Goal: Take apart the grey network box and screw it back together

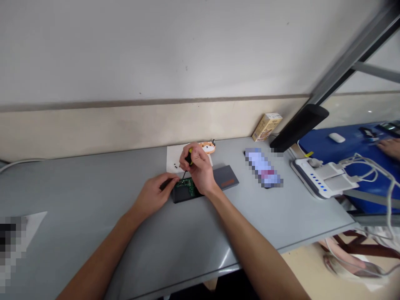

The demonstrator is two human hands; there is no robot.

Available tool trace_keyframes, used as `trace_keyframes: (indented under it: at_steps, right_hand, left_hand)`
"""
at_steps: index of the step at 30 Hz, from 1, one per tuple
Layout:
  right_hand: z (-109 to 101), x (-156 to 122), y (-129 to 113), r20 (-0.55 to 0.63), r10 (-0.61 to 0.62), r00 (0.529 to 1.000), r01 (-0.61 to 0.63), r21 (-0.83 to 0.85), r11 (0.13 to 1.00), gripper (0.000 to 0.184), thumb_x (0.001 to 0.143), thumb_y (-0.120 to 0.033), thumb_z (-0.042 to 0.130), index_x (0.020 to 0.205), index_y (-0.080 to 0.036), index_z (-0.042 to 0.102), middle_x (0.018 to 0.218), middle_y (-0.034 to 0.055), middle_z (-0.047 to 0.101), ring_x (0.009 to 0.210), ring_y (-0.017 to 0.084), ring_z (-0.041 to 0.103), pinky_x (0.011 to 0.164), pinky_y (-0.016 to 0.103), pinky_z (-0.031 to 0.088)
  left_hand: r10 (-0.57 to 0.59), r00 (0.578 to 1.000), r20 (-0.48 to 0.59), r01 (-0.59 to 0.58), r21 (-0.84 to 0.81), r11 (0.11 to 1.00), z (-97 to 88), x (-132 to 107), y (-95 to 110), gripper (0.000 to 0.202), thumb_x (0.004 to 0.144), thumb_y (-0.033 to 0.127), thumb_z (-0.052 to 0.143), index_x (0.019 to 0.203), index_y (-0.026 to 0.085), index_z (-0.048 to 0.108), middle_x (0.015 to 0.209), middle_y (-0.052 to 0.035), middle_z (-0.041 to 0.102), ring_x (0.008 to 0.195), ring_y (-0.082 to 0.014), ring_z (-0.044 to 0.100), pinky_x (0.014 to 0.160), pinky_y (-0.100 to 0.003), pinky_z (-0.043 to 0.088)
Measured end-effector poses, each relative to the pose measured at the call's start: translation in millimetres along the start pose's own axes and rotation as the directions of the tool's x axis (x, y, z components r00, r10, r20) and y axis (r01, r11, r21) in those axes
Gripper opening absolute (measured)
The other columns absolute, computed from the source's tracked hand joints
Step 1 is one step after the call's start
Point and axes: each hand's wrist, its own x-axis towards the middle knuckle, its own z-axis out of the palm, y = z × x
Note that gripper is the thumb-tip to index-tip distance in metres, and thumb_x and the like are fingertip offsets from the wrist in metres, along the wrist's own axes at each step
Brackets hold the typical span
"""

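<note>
I've got my right hand (pixel 199 168) curled shut round a screwdriver (pixel 184 173), its shaft angled down at the open black case (pixel 181 196) on the worktop (pixel 78 179). Inside the case sits a green board (pixel 191 190). My left hand (pixel 155 191) is at the case's corner, fingertips nearly together (can't tell from here if they're pinching anything). Tiny dark bits lie on the paper (pixel 171 159) behind. The carton (pixel 267 126) by the wall stands upright, contents hidden.
</note>
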Motion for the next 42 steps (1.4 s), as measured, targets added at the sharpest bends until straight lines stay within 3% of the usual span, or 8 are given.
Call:
trace_keyframes:
  at_steps: [9, 15, 27, 42]
  right_hand:
    - [1.8, -2.4, -2.8, -0.018, 0.012, 1.000, -0.012, 0.001, 1.000, 0.033, 0.097, -0.054, 0.057, 0.084, -0.024, 0.052, 0.071, -0.0017, 0.041, 0.062, 0.014, 0.036, 0.062, 0.030, 0.033]
    - [0.8, -1.3, -4.9, 0.005, 0.023, 1.000, -0.023, 0.017, 1.000, 0.031, 0.098, -0.052, 0.057, 0.084, -0.024, 0.052, 0.069, -0.0022, 0.039, 0.061, 0.014, 0.033, 0.060, 0.029, 0.029]
    - [2.3, -2.6, -3.3, -0.017, 0.021, 1.000, -0.022, -0.018, 1.000, 0.036, 0.095, -0.058, 0.057, 0.083, -0.024, 0.052, 0.071, -0.0011, 0.041, 0.063, 0.015, 0.036, 0.062, 0.031, 0.033]
    - [0.0, -1.3, -3.4, -0.010, -0.004, 1.000, 0.004, 0.014, 1.000, 0.031, 0.099, -0.050, 0.055, 0.082, -0.024, 0.052, 0.068, -0.0024, 0.037, 0.061, 0.014, 0.031, 0.060, 0.029, 0.028]
  left_hand:
    - [0.003, 1.000, 0.003, -0.003, -0.027, 1.000, -0.8, -0.7, 5.8, 0.033, 0.100, 0.047, 0.052, 0.104, 0.023, 0.075, 0.100, -0.0030, 0.080, 0.089, -0.0210, 0.072, 0.083, -0.030, 0.056]
    - [0.012, 1.000, 0.005, -0.011, -0.049, 0.999, 0.5, -1.1, 2.6, 0.032, 0.101, 0.046, 0.054, 0.103, 0.023, 0.075, 0.102, -0.0031, 0.080, 0.092, -0.0215, 0.073, 0.083, -0.030, 0.055]
    - [0.000, 1.000, 0.004, 0.001, -0.045, 0.999, 0.0, -1.1, 2.3, 0.029, 0.101, 0.043, 0.054, 0.104, 0.024, 0.076, 0.103, -0.0016, 0.080, 0.092, -0.0206, 0.073, 0.083, -0.029, 0.054]
    - [0.026, 1.000, -0.004, -0.026, -0.056, 0.998, 0.9, -1.3, 0.8, 0.029, 0.100, 0.043, 0.055, 0.102, 0.023, 0.075, 0.101, -0.0023, 0.080, 0.090, -0.0203, 0.073, 0.083, -0.029, 0.055]
